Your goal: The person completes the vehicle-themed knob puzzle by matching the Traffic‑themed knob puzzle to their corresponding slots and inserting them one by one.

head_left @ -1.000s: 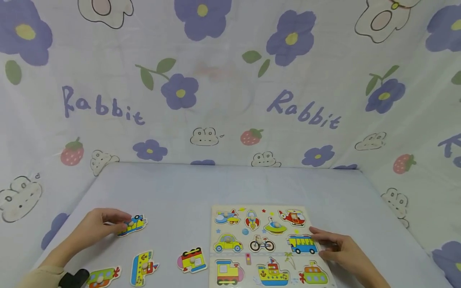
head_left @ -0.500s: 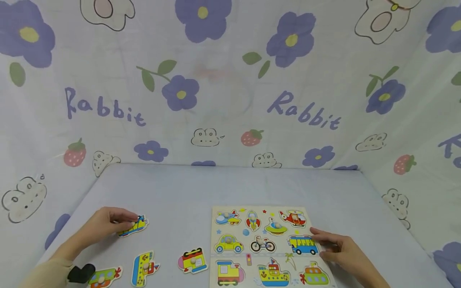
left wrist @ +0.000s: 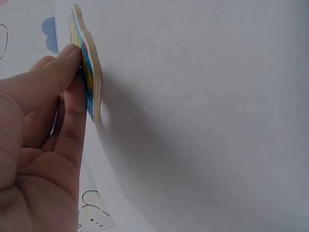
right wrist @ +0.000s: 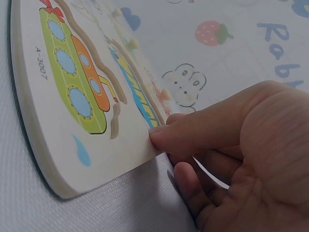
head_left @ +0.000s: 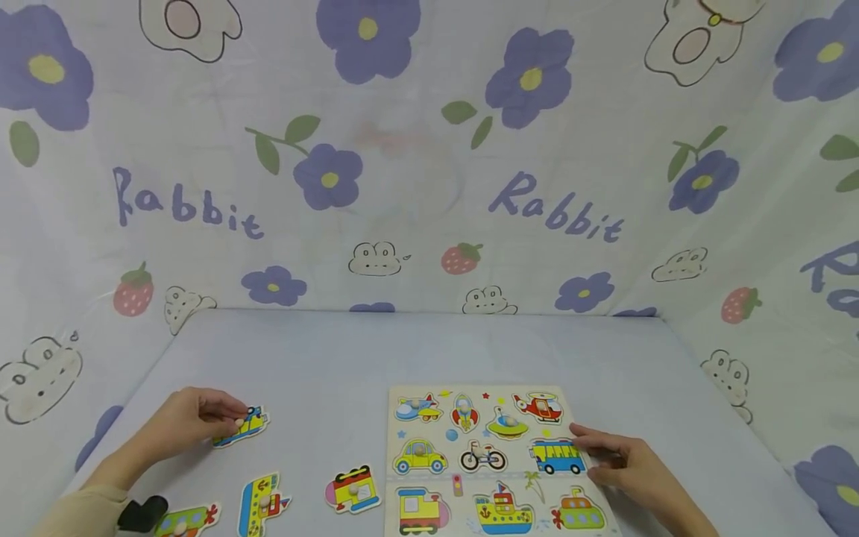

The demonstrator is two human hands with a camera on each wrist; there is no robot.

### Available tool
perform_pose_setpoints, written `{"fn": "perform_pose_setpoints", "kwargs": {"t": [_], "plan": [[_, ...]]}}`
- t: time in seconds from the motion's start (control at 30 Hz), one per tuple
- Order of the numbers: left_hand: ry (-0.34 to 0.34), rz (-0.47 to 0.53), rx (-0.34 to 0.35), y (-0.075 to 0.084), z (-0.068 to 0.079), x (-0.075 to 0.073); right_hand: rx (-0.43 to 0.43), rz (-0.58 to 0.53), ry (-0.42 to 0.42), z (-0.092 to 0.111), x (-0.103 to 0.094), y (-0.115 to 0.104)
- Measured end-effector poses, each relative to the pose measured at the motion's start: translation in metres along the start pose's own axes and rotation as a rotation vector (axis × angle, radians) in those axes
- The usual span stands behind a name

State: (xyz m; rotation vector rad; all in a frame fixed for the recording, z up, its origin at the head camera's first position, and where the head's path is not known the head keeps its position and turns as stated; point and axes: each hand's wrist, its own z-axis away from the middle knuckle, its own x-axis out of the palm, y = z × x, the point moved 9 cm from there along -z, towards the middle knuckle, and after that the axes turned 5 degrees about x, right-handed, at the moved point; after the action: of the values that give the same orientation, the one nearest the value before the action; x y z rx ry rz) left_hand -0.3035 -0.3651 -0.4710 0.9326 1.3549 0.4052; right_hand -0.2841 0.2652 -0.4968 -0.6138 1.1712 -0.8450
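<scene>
My left hand (head_left: 177,429) pinches a knobbed wooden bus puzzle piece (head_left: 251,426) at the left of the table; whether the piece touches the cloth I cannot tell. In the left wrist view, thumb and fingers meet on the printed side of the bus piece (left wrist: 95,87), which stands edge-on above its shadow. My right hand (head_left: 634,466) grips the right edge of a vehicle puzzle board (head_left: 553,485), beside the printed bus. The right wrist view shows the thumb (right wrist: 161,137) on the board's face, with other fingers at its edge and partly hidden.
Near the front left lie a submarine piece (head_left: 191,520), a boat piece (head_left: 258,506) and a train piece (head_left: 353,490). Knobbed pieces such as the car (head_left: 419,456) and bicycle (head_left: 483,456) sit in the board. A patterned cloth (head_left: 416,186) walls the table's back and sides.
The head view has shifted slightly. The left fingers have moved a little on the bus piece, and its pale knob now shows between them. The right hand keeps its hold on the board.
</scene>
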Motion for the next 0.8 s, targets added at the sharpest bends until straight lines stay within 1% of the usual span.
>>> {"fn": "perform_pose_setpoints", "kwargs": {"t": [0.07,0.17,0.3,0.4,0.53,0.73,0.8], "plan": [[-0.008,-0.007,0.010,0.0008,-0.0006,0.0004,-0.001,-0.006,0.001,0.0011,0.0003,-0.0001],[-0.008,-0.010,-0.007,0.0002,-0.0008,0.0007,-0.006,-0.016,0.001,0.0021,0.0001,-0.0010],[-0.032,0.011,-0.020,0.0010,0.0000,0.0032,-0.006,-0.026,-0.006,0.0024,0.0001,-0.0011],[-0.048,0.027,-0.008,0.0037,0.0013,0.0041,-0.007,-0.027,-0.008,0.0022,0.0000,-0.0014],[-0.034,0.006,0.011,0.0071,0.0020,0.0027,-0.011,-0.025,-0.003,0.0022,-0.0005,-0.0015],[0.018,-0.068,-0.012,0.0059,0.0010,0.0006,-0.021,-0.034,-0.005,0.0024,-0.0004,-0.0020],[0.038,-0.089,-0.011,0.0079,0.0005,0.0001,-0.024,-0.038,-0.006,0.0022,-0.0003,-0.0020]]}}
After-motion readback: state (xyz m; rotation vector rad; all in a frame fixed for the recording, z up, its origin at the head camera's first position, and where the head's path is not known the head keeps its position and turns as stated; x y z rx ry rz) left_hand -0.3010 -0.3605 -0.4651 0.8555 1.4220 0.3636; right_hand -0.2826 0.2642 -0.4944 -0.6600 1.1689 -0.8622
